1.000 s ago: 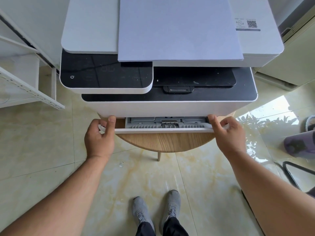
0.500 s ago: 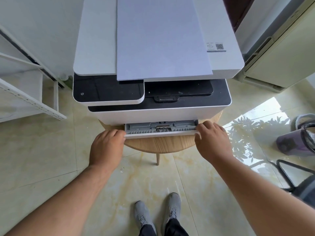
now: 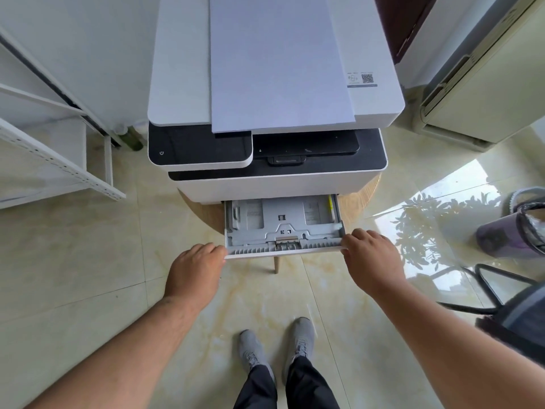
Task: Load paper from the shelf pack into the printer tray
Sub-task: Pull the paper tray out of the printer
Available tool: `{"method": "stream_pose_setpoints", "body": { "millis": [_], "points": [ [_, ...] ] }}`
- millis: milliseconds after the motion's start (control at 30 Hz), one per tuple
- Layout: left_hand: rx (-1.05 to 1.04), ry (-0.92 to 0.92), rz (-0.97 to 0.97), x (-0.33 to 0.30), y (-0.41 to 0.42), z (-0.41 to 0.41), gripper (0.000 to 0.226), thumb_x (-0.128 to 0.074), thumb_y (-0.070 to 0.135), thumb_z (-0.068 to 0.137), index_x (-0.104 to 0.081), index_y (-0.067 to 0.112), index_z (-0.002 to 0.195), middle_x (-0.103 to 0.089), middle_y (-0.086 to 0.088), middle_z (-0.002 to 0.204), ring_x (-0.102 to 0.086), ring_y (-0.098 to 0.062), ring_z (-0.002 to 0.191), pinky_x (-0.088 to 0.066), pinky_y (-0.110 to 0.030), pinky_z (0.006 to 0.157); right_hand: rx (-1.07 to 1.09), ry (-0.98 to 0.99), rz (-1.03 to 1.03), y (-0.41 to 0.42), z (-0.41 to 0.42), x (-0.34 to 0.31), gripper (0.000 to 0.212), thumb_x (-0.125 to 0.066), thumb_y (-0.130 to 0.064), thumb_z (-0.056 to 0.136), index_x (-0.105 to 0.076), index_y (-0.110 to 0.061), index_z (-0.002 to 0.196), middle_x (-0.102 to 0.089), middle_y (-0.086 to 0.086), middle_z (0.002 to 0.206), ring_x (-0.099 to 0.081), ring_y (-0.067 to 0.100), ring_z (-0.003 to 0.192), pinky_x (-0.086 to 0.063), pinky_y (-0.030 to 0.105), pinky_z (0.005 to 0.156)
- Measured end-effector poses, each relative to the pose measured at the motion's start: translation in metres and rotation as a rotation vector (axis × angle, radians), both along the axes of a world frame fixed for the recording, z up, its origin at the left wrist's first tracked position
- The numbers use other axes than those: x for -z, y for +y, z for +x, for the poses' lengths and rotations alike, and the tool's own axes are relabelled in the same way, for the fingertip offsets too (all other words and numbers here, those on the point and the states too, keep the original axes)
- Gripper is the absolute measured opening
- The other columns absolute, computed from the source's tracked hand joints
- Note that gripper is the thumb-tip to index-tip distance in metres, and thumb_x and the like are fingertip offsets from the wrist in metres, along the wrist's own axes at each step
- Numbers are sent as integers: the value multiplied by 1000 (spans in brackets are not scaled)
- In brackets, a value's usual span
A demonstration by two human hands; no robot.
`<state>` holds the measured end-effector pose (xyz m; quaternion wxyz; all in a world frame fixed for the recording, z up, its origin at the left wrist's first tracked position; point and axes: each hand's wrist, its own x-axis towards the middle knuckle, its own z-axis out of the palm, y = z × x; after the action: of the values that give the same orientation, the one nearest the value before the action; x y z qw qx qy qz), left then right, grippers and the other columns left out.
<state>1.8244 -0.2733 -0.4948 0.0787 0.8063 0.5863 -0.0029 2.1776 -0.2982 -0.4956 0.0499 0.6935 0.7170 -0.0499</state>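
Note:
A white and black printer (image 3: pixel 182 69) stands on a round wooden side table (image 3: pixel 206 214). A stack of white paper (image 3: pixel 277 60) lies on the printer's lid. The grey paper tray (image 3: pixel 283 225) is pulled partly out of the printer's base and holds no paper. My left hand (image 3: pixel 194 273) grips the tray's front left corner. My right hand (image 3: pixel 371 258) grips its front right corner.
A white metal shelf (image 3: pixel 56 160) stands at the left. A cream cabinet (image 3: pixel 483 84) is at the right rear. A purple container (image 3: pixel 513 228) and a black wire frame (image 3: pixel 495 287) sit on the tiled floor at the right. My grey shoes (image 3: pixel 277 346) are below the tray.
The tray has slid out toward me from nearly shut to partly open, both hands holding its front corners. My head has drawn back, so the printer looks farther away.

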Motion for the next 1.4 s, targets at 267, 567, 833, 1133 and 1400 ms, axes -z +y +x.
{"method": "stream_pose_setpoints", "body": {
  "millis": [267,567,833,1133,1400],
  "points": [
    [41,33,-67,-4,-42,0,27,-90,14,69,-65,21,73,-59,3,71,-61,-27,66,-49,-34,51,17,25,-72,-44,-3,-2,16,-87,-14,70,-71,-16,73,-64,1,68,-64,32,60,-53,38,56],
    [72,34,-129,-3,-72,-3,31,-93,14,64,-65,24,72,-57,8,70,-59,-20,62,-51,-31,50,14,45,-110,-75,-2,-1,21,-90,-12,64,-71,-19,69,-62,-2,65,-63,30,57,-50,35,52],
    [129,50,-205,8,-89,-7,42,-100,18,51,-62,27,65,-55,10,64,-60,-18,57,-46,-29,44,-21,30,-169,-95,-5,5,32,-96,-13,49,-69,-23,62,-60,-6,60,-62,25,50,-49,33,46],
    [84,89,-272,8,-88,-8,39,-95,23,58,-59,28,73,-59,12,68,-61,-18,62,-47,-31,48,-9,-21,-234,-97,-6,5,27,-91,-13,57,-69,-21,70,-64,-4,68,-64,25,60,-49,31,50],
    [-20,-89,-501,-48,-79,-7,32,-55,36,100,-60,33,131,-60,12,131,-59,-15,120,-48,-31,97,42,-16,-272,-78,-13,-62,30,-46,-36,104,-68,-29,122,-69,-9,122,-61,21,118,-49,33,92]
  ]
}}
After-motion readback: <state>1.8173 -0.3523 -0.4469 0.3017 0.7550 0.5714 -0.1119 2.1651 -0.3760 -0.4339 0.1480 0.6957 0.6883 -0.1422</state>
